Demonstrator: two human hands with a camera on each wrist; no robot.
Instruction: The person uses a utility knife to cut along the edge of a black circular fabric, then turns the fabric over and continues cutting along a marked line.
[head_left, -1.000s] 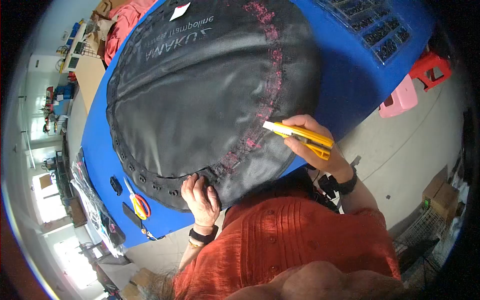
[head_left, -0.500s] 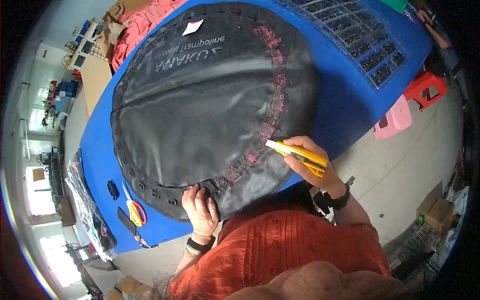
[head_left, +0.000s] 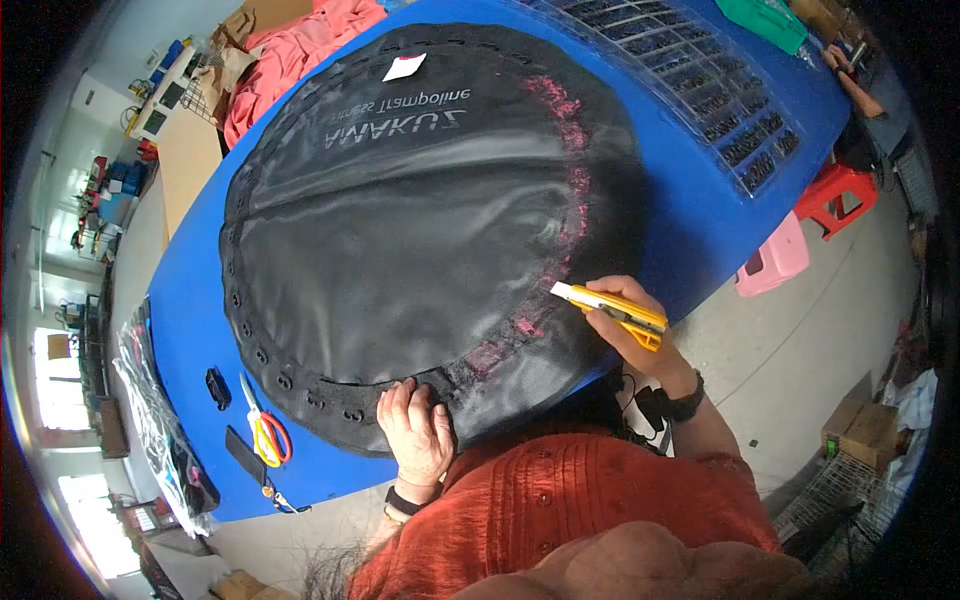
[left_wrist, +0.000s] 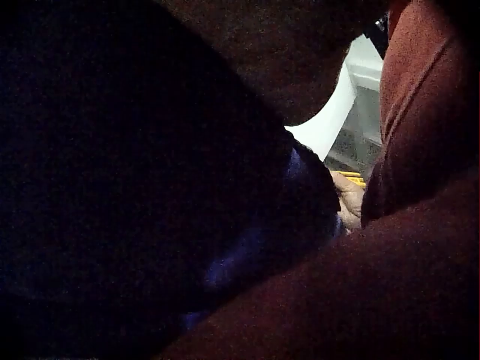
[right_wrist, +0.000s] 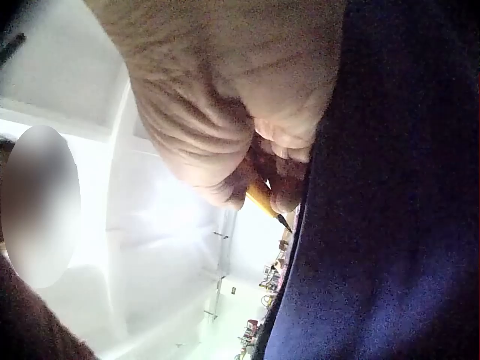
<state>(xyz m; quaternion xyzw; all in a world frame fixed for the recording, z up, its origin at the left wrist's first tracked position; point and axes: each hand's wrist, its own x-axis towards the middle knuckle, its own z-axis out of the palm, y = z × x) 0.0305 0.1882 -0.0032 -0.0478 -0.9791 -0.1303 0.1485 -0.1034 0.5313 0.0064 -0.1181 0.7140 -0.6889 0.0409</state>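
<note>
A round black trampoline mat [head_left: 400, 240] lies on a blue table, with white lettering, a white tag [head_left: 405, 67] and a curved band of pink marks [head_left: 578, 190] along its right side. My left hand [head_left: 415, 435] rests on the mat's near edge, beside a dark slit in the border. My right hand [head_left: 640, 325] grips a yellow cutter [head_left: 625, 312], its pale tip at the pink band. In the right wrist view the fingers of my right hand [right_wrist: 225, 120] pinch the yellow cutter [right_wrist: 262, 199]. The left wrist view is mostly dark.
Scissors [head_left: 266, 432], a black strip [head_left: 243, 455] and a small black part [head_left: 217, 388] lie left of the mat. A compartment tray [head_left: 700, 90] stands at the back right. Pink cloth [head_left: 290, 60] lies behind; stools [head_left: 775, 258] stand right of the table.
The head view has shifted, showing more of the tray and a green container. My left hand stays on the mat's near edge, and my right hand still holds the cutter at the pink band.
</note>
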